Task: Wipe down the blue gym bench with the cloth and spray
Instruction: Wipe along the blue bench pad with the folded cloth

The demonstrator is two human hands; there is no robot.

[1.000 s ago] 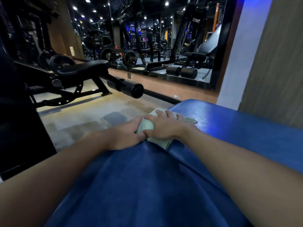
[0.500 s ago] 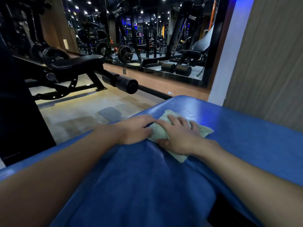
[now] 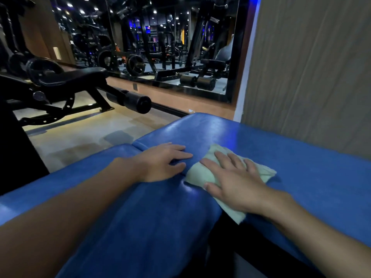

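Pale-green folded cloth (image 3: 195,175) lies beneath the spread-fingered right hand (image 3: 234,181) on blue padded tabletop (image 3: 301,157); left hand (image 3: 160,163) rests flat alongside.

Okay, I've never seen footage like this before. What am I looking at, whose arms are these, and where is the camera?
There is no machine here. The single picture comes from a wide-angle camera worn on a person's head, looking forward and down, so the two bare arms are the wearer's own. The left hand rests flat on the blue padded gym bench. The right hand presses, fingers spread, on a pale green folded cloth lying on the bench. Neither hand grips anything, and no spray bottle is in view. Behind stand a black adjustable weight bench and a large wall mirror reflecting the gym.
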